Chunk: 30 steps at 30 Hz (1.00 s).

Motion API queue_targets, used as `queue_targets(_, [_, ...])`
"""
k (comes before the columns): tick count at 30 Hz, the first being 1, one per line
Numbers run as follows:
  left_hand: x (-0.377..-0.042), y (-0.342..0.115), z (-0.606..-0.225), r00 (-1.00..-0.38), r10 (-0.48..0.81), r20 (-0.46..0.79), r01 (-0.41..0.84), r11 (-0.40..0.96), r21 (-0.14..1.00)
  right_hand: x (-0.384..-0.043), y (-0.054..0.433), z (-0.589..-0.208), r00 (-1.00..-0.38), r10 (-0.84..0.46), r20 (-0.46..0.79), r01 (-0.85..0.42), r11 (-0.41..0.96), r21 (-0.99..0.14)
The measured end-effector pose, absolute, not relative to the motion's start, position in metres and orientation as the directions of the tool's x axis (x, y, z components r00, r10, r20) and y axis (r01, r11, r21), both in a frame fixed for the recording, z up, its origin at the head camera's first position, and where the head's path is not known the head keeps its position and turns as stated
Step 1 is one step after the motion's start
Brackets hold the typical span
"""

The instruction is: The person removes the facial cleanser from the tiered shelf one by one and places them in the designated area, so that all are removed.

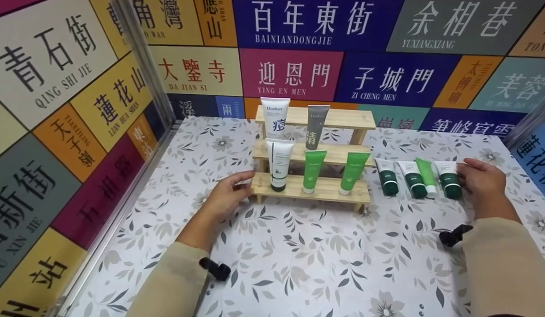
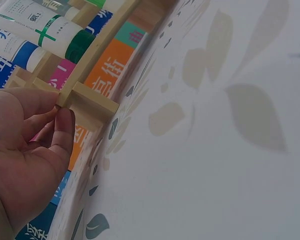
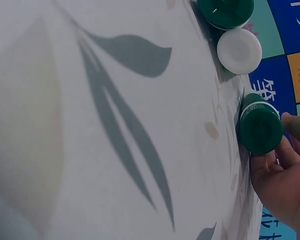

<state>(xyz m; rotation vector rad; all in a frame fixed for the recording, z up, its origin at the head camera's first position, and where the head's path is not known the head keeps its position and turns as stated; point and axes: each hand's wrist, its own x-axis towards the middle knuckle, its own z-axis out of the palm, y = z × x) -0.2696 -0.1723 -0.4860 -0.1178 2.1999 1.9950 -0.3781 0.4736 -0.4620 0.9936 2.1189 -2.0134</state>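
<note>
A three-step wooden display stand (image 1: 365, 185) bears several squeeze tubes. My left hand (image 1: 228, 193) pinches the left end of its lowest step; the left wrist view shows thumb and fingertips meeting on the wood. On that step stand a white tube with a dark green cap (image 1: 279, 165) and two green tubes, one nearer the middle (image 1: 314, 171) and one at the right (image 1: 354, 171). Higher up are a white tube (image 1: 275, 116) and a grey tube (image 1: 317, 127). My right hand (image 1: 486, 182) holds the rightmost white-and-green tube (image 1: 448, 180), fingers against its right side.
Left of the held tube lie a green tube (image 1: 426, 176) with a white cap and two white-and-green tubes, one beside it (image 1: 411, 178) and one farther left (image 1: 387, 176). A leaf-patterned cloth (image 1: 299, 255) covers the table. Sign-covered walls (image 1: 290, 72) stand around it.
</note>
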Motion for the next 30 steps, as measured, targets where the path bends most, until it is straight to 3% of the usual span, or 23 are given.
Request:
queue_targets(5, [-0.270,-0.174,-0.487,-0.985,0.059,-0.161,-0.151,0.148,0.978,-0.374,0.473,-0.461,-0.805,0.411,-0.429,0.409,-0.139,-0.902])
queue_targets(12, [-0.271,-0.173,-0.488,-0.985,0.058,-0.162,-0.152,0.150,0.977,-0.369,0.478,-0.460,-0.800,0.410,-0.438,0.425,-0.127,-0.896])
queue_targets(23, [-0.271,-0.172,-0.487,-0.982,0.057,-0.180,-0.173,0.109,0.979,-0.361,0.453,-0.445,-0.859,0.397,-0.322,0.245,-0.234,-0.941])
queue_targets(30, [-0.270,-0.172,-0.486,-0.982,0.056,-0.179,-0.172,0.111,0.979,-0.358,0.429,-0.434,-0.891,0.365,-0.268,0.197,-0.221,-0.955])
